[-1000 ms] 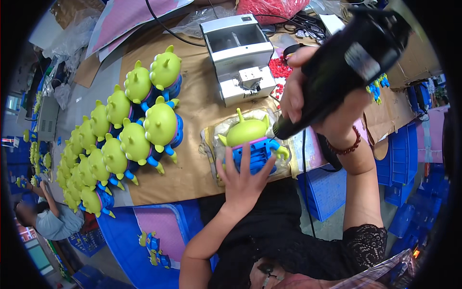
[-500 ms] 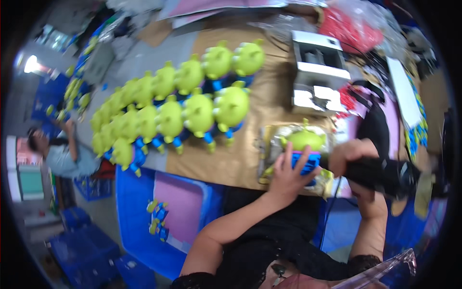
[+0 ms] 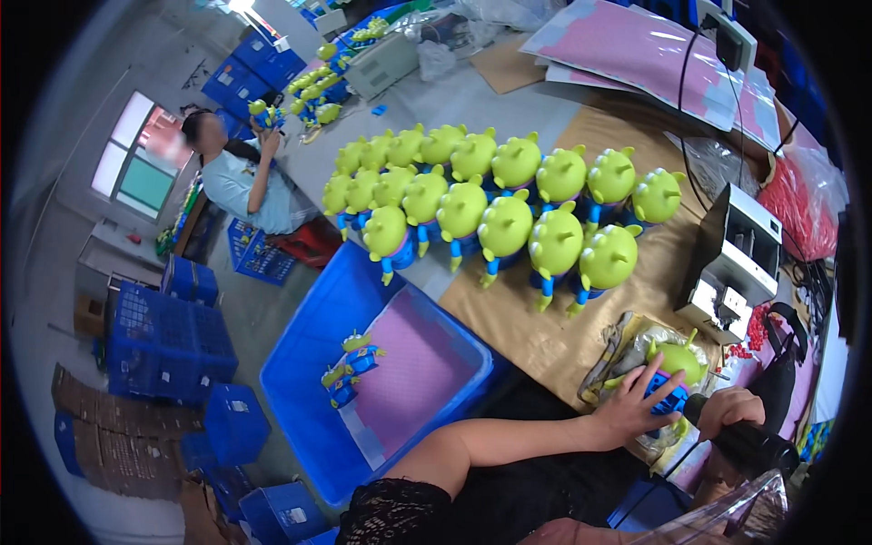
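Note:
A toy figure point(image 3: 679, 360) with a lime-green head and blue body lies on a plastic-wrapped pad point(image 3: 627, 345) at the bench's near edge. My left hand point(image 3: 629, 409) holds it there, fingers spread over its blue body. In my right hand point(image 3: 729, 411) is a black barrel-shaped power tool point(image 3: 756, 447), its front end pointing at the figure's side; I cannot tell whether they touch. Several matching toy figures point(image 3: 506, 225) stand in rows to the left on the brown-covered bench point(image 3: 509, 313).
A blue bin point(image 3: 313, 350) with a pink liner stands left of my arm, two figures point(image 3: 351, 368) inside. A white-and-grey device point(image 3: 740, 259) sits beyond the pad, near a red plastic bag point(image 3: 804, 209). At far left a co-worker point(image 3: 241, 182) holds another figure.
The view has swung left, so the bench, figures and bin appear farther right. My left hand stays on the figure, and my right hand still grips the black tool beside it.

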The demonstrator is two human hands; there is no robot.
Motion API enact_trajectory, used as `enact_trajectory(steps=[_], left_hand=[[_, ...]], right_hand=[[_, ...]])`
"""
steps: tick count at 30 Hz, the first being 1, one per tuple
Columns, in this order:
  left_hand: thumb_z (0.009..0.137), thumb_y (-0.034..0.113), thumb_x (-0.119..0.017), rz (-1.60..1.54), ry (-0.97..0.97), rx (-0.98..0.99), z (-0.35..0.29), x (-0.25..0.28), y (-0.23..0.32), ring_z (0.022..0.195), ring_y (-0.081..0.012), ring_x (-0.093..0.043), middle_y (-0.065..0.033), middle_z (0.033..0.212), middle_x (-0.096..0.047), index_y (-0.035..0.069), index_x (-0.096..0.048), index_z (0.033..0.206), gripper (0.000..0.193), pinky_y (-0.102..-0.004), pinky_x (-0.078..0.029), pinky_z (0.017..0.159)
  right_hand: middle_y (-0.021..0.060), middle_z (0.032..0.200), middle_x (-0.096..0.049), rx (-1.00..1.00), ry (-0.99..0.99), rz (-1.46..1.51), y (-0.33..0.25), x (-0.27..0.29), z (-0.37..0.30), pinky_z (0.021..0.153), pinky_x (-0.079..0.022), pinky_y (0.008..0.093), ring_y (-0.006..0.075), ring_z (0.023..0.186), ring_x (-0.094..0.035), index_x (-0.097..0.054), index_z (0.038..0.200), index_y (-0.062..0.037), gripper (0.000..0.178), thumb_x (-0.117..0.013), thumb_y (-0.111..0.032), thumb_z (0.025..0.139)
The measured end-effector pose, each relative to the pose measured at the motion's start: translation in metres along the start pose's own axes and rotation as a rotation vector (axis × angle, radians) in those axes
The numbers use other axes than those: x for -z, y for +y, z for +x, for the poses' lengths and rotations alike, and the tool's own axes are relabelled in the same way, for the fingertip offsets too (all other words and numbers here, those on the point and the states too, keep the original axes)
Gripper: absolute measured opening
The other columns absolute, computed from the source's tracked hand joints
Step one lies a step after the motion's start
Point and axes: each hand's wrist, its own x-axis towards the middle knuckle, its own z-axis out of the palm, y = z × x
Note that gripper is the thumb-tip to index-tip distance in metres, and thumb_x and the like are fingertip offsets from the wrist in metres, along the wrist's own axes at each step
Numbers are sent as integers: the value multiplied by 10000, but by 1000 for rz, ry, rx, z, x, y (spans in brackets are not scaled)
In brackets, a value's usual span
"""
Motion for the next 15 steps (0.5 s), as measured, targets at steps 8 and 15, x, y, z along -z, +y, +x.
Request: enact_trajectory(steps=[8,15], left_hand=[[783,132,-627,-26,42,-59,3,3,-5,1388,-485,-295,-162,1526,-342,243,-577,1275,507,-574,-360,997],[807,361,-673,-271,139,225,-26,18,-49,1315,-418,-414,-217,1419,-444,76,-508,1352,637,-524,-350,1033]], right_hand=[[93,610,-573,-154,324,-102,-18,-1,-20,463,-457,301,193,480,-551,-505,974,-39,359,-607,-378,919],[51,739,-534,-83,491,-136,-34,44,56,575,-438,307,155,600,-506,-463,1269,-37,790,-646,-651,807]])
